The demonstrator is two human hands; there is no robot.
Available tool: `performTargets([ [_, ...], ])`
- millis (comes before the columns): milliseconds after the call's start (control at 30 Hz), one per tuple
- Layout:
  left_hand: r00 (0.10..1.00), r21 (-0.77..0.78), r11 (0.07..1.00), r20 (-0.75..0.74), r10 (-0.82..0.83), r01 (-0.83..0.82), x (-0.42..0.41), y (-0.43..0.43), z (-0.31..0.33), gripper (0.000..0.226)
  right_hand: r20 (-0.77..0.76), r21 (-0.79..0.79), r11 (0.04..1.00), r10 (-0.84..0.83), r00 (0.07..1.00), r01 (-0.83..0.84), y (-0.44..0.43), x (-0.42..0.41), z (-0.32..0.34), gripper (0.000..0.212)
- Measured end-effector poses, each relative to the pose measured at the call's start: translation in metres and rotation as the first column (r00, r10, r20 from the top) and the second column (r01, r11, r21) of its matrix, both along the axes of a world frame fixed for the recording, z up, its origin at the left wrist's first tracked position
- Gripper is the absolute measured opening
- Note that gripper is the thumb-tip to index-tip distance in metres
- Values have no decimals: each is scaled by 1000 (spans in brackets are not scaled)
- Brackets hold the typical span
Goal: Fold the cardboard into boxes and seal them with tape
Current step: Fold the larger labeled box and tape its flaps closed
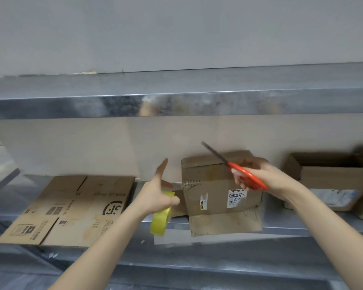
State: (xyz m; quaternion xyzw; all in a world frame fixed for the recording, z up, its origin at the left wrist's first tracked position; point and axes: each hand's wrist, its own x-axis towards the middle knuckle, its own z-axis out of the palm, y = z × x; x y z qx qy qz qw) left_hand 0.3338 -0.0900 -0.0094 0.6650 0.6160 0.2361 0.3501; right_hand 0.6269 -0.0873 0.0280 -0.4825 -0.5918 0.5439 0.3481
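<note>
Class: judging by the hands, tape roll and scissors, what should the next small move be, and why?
Probably lower the scissors to what looks like a strip stretched between the tape roll and the box, and snip it. The left hand holds the roll beside the box; the right hand holds the scissors raised over the box, clear of the strip.

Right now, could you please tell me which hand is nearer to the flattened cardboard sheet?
Left. The left hand, gripping the yellow tape roll, is just right of the flattened cardboard; the right hand, holding the orange scissors, is farther right, in front of the upright box.
</note>
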Motion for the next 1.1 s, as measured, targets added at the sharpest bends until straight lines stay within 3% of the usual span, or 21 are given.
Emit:
performTargets([
  [133,987,76,995,-142,73,-62,-7,15,0,73,-158,148,954,-237,958,261,-2,9,-2,7],
  [233,941,145,989,-331,68,-20,-6,22,-9,51,-127,158,903,-381,916,398,2,16,-11,11],
  [400,878,202,979,-475,60,42,-1,35,-40,32,-45,179,861,-477,878,477,1,19,-15,15],
  [533,825,168,980,-565,10,103,5,43,-57,41,25,221,814,-555,831,537,-2,26,-27,19],
  [633,761,121,979,-647,-46,162,4,49,-65,49,118,257,737,-666,736,625,-10,36,-33,14],
  [733,688,65,978,-720,-91,197,1,55,-69,55,180,327,680,-727,663,656,-16,45,-39,22],
  [800,692,45,979,-714,-109,201,0,57,-67,66,227,356,662,-746,626,659,-16,50,-43,29],
  [900,777,20,987,-619,-112,158,0,62,-57,74,270,305,688,-725,633,658,-8,54,-51,31],
  [1000,886,25,992,-451,-103,128,0,69,-38,49,324,257,714,-699,638,651,1,58,-60,34],
  [1100,988,152,988,-156,18,6,4,62,-11,13,349,217,721,-687,637,658,3,63,-65,36],
])
